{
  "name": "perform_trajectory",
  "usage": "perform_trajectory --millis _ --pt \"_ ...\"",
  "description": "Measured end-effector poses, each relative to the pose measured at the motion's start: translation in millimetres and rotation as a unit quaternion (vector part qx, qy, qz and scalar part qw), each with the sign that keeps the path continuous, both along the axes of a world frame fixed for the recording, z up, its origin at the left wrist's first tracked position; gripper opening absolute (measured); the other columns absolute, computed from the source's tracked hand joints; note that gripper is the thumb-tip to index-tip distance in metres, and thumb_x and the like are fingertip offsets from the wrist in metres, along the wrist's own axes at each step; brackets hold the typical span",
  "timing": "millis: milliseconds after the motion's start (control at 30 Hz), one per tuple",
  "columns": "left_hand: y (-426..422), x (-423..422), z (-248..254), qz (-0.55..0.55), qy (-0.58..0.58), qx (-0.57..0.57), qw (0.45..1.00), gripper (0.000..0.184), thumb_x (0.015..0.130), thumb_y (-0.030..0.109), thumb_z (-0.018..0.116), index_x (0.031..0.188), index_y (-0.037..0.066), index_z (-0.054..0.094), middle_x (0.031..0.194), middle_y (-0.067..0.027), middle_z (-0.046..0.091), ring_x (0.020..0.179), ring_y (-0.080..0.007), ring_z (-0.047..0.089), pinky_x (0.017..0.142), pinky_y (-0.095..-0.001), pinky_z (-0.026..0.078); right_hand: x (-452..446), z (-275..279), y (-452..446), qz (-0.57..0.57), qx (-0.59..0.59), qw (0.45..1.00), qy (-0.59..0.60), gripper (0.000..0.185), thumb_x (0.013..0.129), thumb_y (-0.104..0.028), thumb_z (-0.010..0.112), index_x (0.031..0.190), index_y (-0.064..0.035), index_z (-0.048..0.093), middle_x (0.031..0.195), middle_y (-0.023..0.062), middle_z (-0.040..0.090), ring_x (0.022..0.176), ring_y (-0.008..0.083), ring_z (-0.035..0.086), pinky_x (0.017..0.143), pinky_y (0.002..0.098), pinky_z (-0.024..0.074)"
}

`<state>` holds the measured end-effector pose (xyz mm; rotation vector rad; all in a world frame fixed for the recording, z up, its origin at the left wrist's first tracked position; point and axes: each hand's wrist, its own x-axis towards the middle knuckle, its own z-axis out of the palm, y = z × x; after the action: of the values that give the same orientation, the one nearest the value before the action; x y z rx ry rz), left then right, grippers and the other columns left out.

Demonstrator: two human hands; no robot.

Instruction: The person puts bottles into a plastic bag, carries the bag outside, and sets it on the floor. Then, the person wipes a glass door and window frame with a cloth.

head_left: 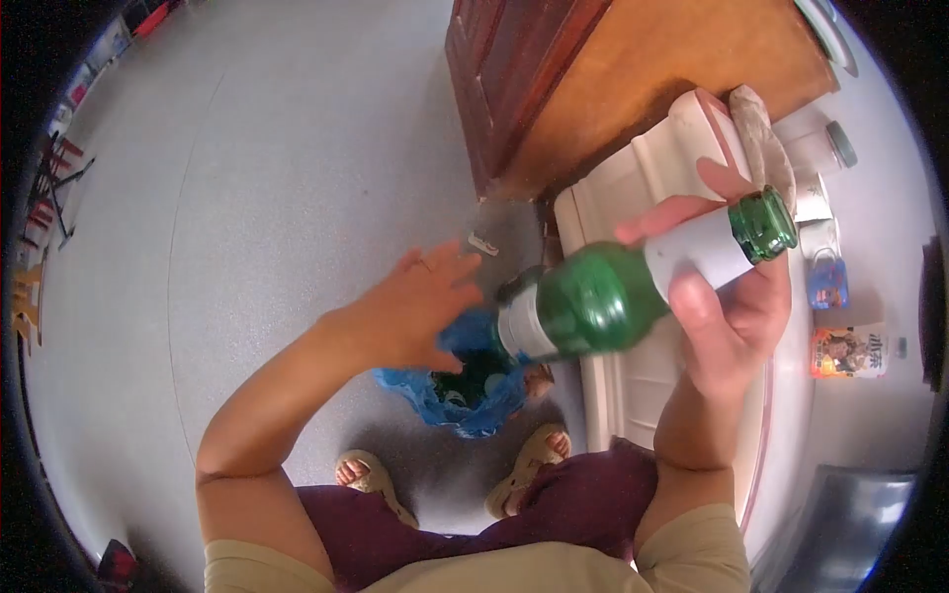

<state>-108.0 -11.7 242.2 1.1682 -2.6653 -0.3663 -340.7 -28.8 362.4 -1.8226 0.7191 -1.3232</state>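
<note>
A green glass bottle (598,299) with a pale label and a white band round its neck tilts across the view, its mouth toward the upper right. My right hand (727,331) is wrapped around the neck. My left hand (425,301), slightly blurred, is open with fingers apart, close to the bottle's base. Whether it touches the glass I cannot tell. Beneath them on the floor lies a blue plastic bag (474,415) with dark green glass inside. Some blue shows between the left hand and the bottle; what it belongs to is unclear.
A cream cabinet (618,183) stands along the right, beside a wooden cabinet (633,89). Further right are a lidded jar (825,148), a blue cup (828,285) and a printed pouch (850,353). My sandalled feet (371,479) flank the bag.
</note>
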Motion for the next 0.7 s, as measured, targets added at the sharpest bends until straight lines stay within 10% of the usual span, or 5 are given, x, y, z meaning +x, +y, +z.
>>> perform_trajectory --millis 333,700 --pt "-20 -12 -32 -0.016 -0.076 0.207 0.975 0.038 0.07 0.014 0.065 0.106 0.003 0.06 0.109 -0.0219 0.058 0.102 -0.0384 0.054 0.084 -0.046 0.046 2 -20 -2 0.116 0.056 0.991 0.044 0.049 0.077 -0.003 0.071 0.119 -0.0001 0.046 0.098 0.0111 0.061 0.087 0.0144 0.058 0.079 0.0274 0.0457" --pt "-29 1 -40 -0.024 0.031 0.246 0.969 0.023 0.073 0.014 0.06 0.092 0.001 0.062 0.084 -0.0233 0.061 0.08 -0.0421 0.058 0.071 -0.0479 0.046 2 -16 2 0.226 -0.045 0.972 0.048 0.046 0.068 -0.004 0.077 0.106 -0.0001 0.051 0.099 0.018 0.063 0.096 0.0326 0.062 0.09 0.0452 0.046"
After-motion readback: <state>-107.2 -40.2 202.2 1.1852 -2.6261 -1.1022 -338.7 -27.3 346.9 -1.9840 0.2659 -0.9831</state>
